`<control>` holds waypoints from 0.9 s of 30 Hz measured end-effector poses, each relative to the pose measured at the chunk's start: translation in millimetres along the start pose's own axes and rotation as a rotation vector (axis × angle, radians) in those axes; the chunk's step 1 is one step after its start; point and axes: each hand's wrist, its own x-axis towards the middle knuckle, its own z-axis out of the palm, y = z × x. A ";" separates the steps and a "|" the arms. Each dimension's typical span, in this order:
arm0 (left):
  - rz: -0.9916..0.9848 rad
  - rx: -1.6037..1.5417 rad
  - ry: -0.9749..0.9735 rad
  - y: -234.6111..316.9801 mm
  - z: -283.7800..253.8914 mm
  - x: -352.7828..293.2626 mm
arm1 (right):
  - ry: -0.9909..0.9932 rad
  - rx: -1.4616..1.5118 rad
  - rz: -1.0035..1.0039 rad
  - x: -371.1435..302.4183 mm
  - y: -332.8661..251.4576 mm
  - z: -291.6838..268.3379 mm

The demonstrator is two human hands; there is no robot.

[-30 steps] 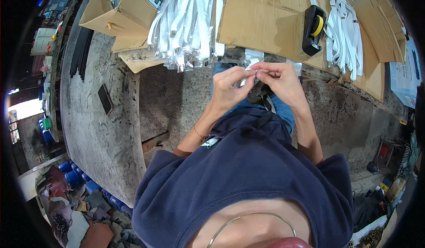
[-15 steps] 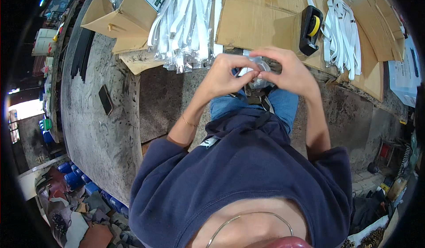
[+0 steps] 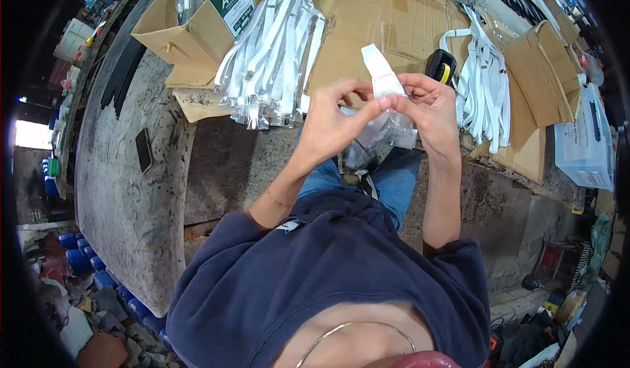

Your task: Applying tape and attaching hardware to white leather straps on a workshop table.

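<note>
My left hand (image 3: pixel 338 115) and right hand (image 3: pixel 430 108), close together at upper centre, pinch a white strip (image 3: pixel 378 64). Left forearm (image 3: pixel 281 187) slants; right forearm (image 3: pixel 441 200) near-vertical.

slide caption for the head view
Left hand and right hand hold a white strip and clear plastic bag near bagged white straps.

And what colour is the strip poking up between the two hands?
The strip is white; the head view shows it best.
</note>
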 end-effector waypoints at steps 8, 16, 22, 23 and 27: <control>0.048 -0.077 -0.035 14.4 23.9 10.5 | -0.008 -0.181 -0.062 -15.4 -17.7 -26.0; 0.489 0.232 0.543 43.2 65.2 7.7 | 0.287 -0.103 -0.216 -32.0 -23.2 -22.5; 0.626 0.347 0.378 53.2 70.5 -19.6 | 0.298 0.029 -0.430 -52.6 -24.8 -4.0; 0.589 0.301 0.360 59.2 69.4 -24.2 | 0.194 0.107 -0.484 -56.1 -28.0 -2.3; 0.439 0.107 0.381 62.7 72.6 -31.3 | 0.046 -0.131 -0.731 -53.7 -47.1 -6.4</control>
